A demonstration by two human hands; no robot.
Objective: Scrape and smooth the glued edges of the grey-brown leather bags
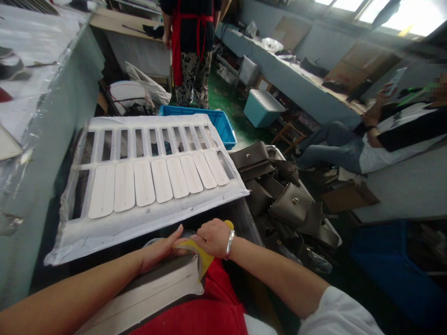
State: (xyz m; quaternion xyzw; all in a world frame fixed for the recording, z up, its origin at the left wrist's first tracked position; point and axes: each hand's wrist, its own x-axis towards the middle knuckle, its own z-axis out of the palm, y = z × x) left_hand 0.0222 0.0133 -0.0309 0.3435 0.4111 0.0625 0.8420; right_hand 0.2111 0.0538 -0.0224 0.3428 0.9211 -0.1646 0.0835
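Observation:
On my lap, against the red apron [223,298], rests a long dark piece with a cream-coloured face [150,293], lying tilted. My right hand [213,237], with a silver bracelet at the wrist, is closed on a thin yellow flat piece [206,263] at the far end of the cream face. What kind of piece it is I cannot make out. My left hand [162,253] lies along the dark upper side, thumb stretched out and fingertips close to the yellow piece. Beyond my hands, a white-covered rack [139,228] carries a row of cream rounded strips [145,184].
Several dark handbags [291,204] are heaped to the right of the rack. Behind it stands a blue crate [223,128], and farther off a teal lidded box [263,109]. One person [193,32] stands ahead; another person [394,125] sits at right. A plastic-covered table [38,56] borders the left.

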